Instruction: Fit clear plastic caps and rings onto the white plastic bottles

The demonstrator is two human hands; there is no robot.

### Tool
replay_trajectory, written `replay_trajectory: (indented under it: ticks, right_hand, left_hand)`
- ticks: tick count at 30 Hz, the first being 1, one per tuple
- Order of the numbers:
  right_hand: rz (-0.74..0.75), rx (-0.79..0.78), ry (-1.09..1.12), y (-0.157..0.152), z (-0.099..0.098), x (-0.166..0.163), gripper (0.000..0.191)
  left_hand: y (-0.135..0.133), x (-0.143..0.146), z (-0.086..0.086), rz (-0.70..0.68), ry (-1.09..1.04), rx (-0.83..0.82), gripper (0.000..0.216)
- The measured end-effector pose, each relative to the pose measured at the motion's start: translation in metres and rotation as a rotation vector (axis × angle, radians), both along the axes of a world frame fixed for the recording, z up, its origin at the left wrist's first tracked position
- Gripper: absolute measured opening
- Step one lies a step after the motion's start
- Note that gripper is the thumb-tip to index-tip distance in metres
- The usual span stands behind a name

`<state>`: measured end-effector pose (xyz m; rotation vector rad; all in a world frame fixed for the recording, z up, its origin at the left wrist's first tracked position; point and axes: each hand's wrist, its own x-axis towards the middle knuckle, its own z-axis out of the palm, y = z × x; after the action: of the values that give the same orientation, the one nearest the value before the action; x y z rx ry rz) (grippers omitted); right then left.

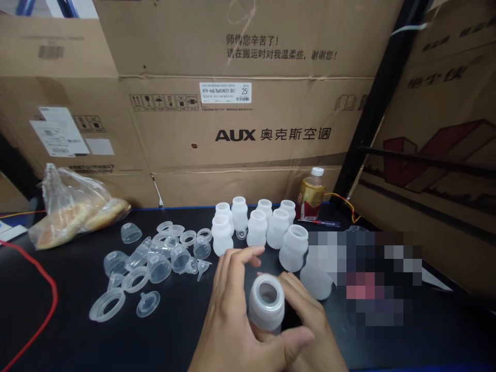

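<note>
A small frosted baby bottle [267, 318] is upright between my hands, its round mouth facing up toward me. My right hand [310, 320] is closed around its right and lower side, with part of the grip hidden behind the bottle. My left hand [236, 315] curves around the left side, fingers apart and thumb stretched across the front; contact there is partly hidden. Beyond the hands stand several similar frosted bottles [279, 227], and another bottle [315, 281] lies tilted beside my right hand. Clear caps [158, 267], rings [107, 305] and a teat-like piece [148, 304] are scattered to the left.
A plastic bag of bread [77, 212] lies at the back left. A drink bottle [311, 194] and a screwdriver [327, 223] sit at the back right. A red cable [48, 284] crosses the left side. Cardboard boxes [178, 139] wall the black table; a blurred patch covers items at right.
</note>
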<state>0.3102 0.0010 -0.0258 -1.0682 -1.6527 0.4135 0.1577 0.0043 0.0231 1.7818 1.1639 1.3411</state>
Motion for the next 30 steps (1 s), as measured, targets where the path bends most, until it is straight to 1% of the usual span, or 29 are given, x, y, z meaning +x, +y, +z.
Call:
replay_trajectory:
  ticks: [1, 3, 5, 6, 7, 9, 11, 12, 15, 17, 19, 22, 24, 26, 27, 28, 30]
  right_hand:
    - [-0.010, 0.005, -0.017, -0.001, 0.001, -0.001, 0.028]
    - [-0.006, 0.008, -0.040, -0.001, 0.002, -0.001, 0.030]
    - [0.003, 0.007, -0.051, -0.001, 0.004, 0.000, 0.034]
    - [0.004, 0.007, -0.053, -0.001, 0.004, 0.000, 0.033]
    - [0.003, 0.007, -0.051, -0.001, 0.005, 0.000, 0.030]
    - [0.003, 0.002, -0.029, -0.002, 0.007, 0.000, 0.019]
    - [-0.004, -0.006, 0.002, -0.002, 0.009, 0.000, 0.008]
    - [-0.012, -0.007, 0.013, -0.003, 0.009, -0.001, 0.005]
    - [-0.044, 0.002, 0.015, -0.004, 0.011, -0.002, 0.009]
    - [-0.057, 0.007, 0.020, -0.004, 0.011, -0.003, 0.012]
    - [-0.056, 0.000, 0.039, -0.004, 0.011, -0.003, 0.013]
    - [-0.051, -0.040, 0.060, -0.003, 0.007, -0.003, 0.016]
    - [-0.068, -0.073, 0.064, -0.002, 0.002, -0.003, 0.023]
    - [-0.089, -0.093, 0.065, -0.002, -0.003, -0.002, 0.031]
    - [-0.093, -0.098, 0.064, -0.001, -0.005, -0.002, 0.033]
    - [-0.094, -0.100, 0.064, -0.001, -0.006, -0.002, 0.034]
    - [-0.100, -0.102, 0.069, -0.002, -0.008, -0.002, 0.036]
  left_hand:
    - [-0.002, 0.003, 0.000, 0.062, 0.005, -0.002, 0.079]
    - [-0.004, 0.007, 0.001, 0.163, -0.012, -0.034, 0.069]
    - [-0.006, 0.007, 0.004, 0.220, -0.058, -0.071, 0.064]
    - [-0.005, 0.006, 0.005, 0.221, -0.089, -0.090, 0.064]
    - [-0.005, 0.004, 0.007, 0.199, -0.125, -0.109, 0.066]
    - [-0.002, -0.002, 0.011, 0.113, -0.176, -0.150, 0.065]
    - [0.002, -0.009, 0.014, 0.012, -0.174, -0.178, 0.061]
    - [0.005, -0.011, 0.016, -0.031, -0.161, -0.183, 0.058]
    - [0.010, -0.016, 0.017, -0.117, -0.124, -0.168, 0.045]
    - [0.011, -0.017, 0.014, -0.142, -0.095, -0.136, 0.038]
    - [0.011, -0.018, 0.010, -0.147, -0.053, -0.080, 0.035]
    - [0.012, -0.032, 0.003, -0.085, 0.036, 0.058, 0.031]
    - [0.016, -0.051, 0.001, 0.022, 0.120, 0.169, 0.022]
    - [0.023, -0.075, 0.000, 0.158, 0.234, 0.260, 0.010]
    - [0.027, -0.087, 0.000, 0.204, 0.303, 0.288, 0.010]
    - [0.030, -0.097, -0.002, 0.223, 0.376, 0.307, 0.012]
    - [0.036, -0.112, -0.006, 0.229, 0.516, 0.330, 0.020]
